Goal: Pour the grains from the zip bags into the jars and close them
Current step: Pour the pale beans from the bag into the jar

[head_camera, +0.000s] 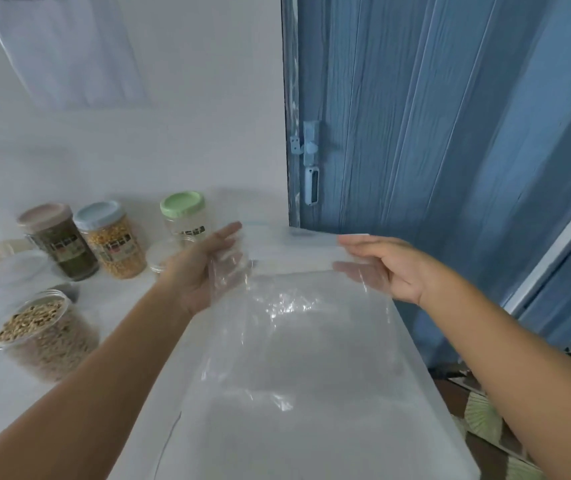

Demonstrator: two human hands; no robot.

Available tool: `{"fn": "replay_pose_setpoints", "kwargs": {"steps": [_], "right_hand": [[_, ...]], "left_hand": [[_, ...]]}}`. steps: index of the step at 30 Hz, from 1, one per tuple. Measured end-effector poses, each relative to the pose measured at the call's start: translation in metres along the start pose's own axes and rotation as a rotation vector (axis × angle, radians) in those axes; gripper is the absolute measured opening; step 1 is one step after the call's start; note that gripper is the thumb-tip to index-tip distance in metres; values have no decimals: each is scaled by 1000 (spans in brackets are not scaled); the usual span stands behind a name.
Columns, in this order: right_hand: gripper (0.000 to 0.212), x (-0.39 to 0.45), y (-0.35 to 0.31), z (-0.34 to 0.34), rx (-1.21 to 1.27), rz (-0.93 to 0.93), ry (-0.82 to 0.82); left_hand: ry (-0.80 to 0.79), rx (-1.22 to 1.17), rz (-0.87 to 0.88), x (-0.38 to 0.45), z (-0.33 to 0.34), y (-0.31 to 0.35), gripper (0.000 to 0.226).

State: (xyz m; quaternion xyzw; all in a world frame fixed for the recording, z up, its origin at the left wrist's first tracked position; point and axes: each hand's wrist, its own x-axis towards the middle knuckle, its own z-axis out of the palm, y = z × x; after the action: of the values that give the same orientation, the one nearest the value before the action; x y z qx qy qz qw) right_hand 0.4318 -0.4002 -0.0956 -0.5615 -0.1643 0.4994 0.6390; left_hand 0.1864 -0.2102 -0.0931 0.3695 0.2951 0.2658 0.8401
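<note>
You hold an empty clear zip bag (pixel 287 341) stretched across the middle of the frame, above the white counter (pixel 131 296). Your left hand (pixel 204 268) grips its upper left corner, fingers curled behind the film; your right hand (pixel 377 265) pinches the upper right edge. The bag looks transparent, glossy and wrinkled, with nothing inside. At lower left an open jar (pixel 42 334) is full of tan grains. Behind it stand a pink-lidded jar (pixel 59 237) of dark green grains, a blue-lidded jar (pixel 112 239) of yellow grains, and a green-lidded jar (pixel 184 216), seemingly empty.
</note>
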Motion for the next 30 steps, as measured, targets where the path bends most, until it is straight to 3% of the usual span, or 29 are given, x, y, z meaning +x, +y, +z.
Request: {"fn": "replay_pose_setpoints", "kwargs": {"steps": [4, 7, 13, 16, 19, 22, 27, 30], "right_hand": [[40, 3, 25, -17, -31, 167, 22], [25, 5, 44, -25, -86, 203, 73], [20, 6, 72, -36, -184, 200, 155], [17, 8, 73, -38, -210, 174, 189], [19, 8, 73, -38, -210, 151, 206], [20, 9, 74, -38, -186, 144, 223], [22, 12, 79, -42, -134, 143, 243], [25, 16, 79, -43, -125, 153, 238]], "left_hand": [[100, 230, -130, 11, -21, -36, 36], [120, 432, -174, 16, -38, -54, 38], [59, 1065, -260, 7, -39, -47, 38], [42, 1504, -148, 15, -23, -28, 50], [79, 2041, 177, 46, -5, -25, 60], [38, 2069, 360, 82, 9, -40, 55], [-19, 1873, 316, 113, 8, -56, 52], [11, 1793, 389, 118, 6, -51, 43]]}}
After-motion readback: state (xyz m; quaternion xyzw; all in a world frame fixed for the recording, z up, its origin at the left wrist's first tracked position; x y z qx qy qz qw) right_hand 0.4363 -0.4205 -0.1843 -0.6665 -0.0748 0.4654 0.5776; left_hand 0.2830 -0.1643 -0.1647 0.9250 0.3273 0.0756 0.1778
